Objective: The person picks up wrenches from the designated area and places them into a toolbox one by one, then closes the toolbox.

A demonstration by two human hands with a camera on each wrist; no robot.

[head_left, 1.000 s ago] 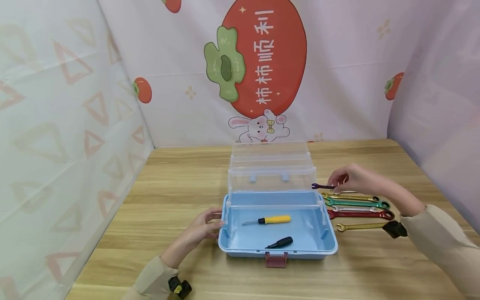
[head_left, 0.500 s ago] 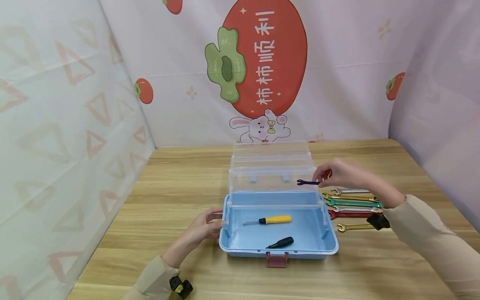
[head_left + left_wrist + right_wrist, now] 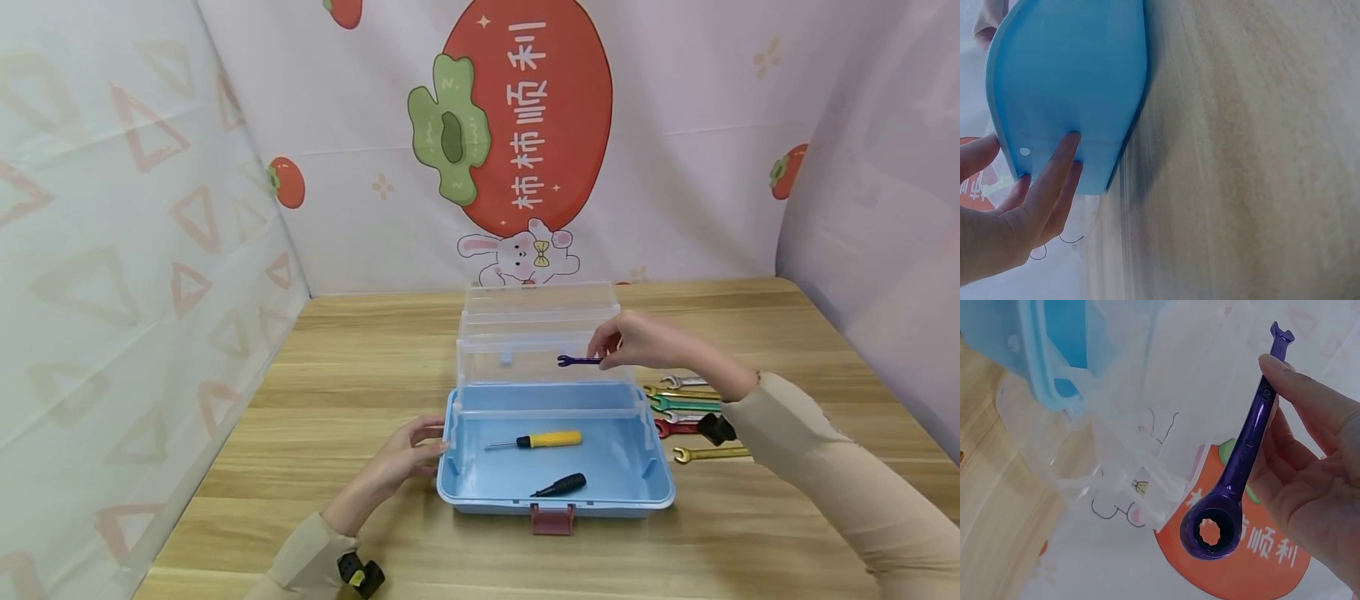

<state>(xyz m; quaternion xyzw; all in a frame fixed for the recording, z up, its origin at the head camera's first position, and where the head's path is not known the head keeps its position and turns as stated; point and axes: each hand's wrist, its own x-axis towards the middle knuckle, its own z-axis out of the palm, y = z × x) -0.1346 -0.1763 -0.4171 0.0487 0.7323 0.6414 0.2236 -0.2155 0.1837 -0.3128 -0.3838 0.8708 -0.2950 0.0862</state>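
A purple ratcheting combination wrench (image 3: 1250, 434) is pinched between the thumb and fingers of my right hand (image 3: 637, 340). Its ring end points down in the right wrist view, and in the head view its open end (image 3: 566, 361) points left, over the back of the toolbox. My left hand (image 3: 408, 454) holds the left side of the blue toolbox (image 3: 495, 506), thumb at the rim and fingers (image 3: 1054, 172) against the outer wall. Inside lie a yellow-handled screwdriver (image 3: 553, 439) and a black-handled one (image 3: 566, 484).
Several wrenches lie on the wooden table to the right: silver (image 3: 686, 382), green (image 3: 686, 405), red (image 3: 675, 428) and gold (image 3: 708, 454), partly behind my right forearm. The toolbox's clear trays (image 3: 540, 322) stand raised at its back. A pink latch (image 3: 552, 521) hangs at the front.
My right hand has carried the purple wrench leftward and slightly up, from beside the other wrenches to over the toolbox's back. The left hand and toolbox have stayed in place.
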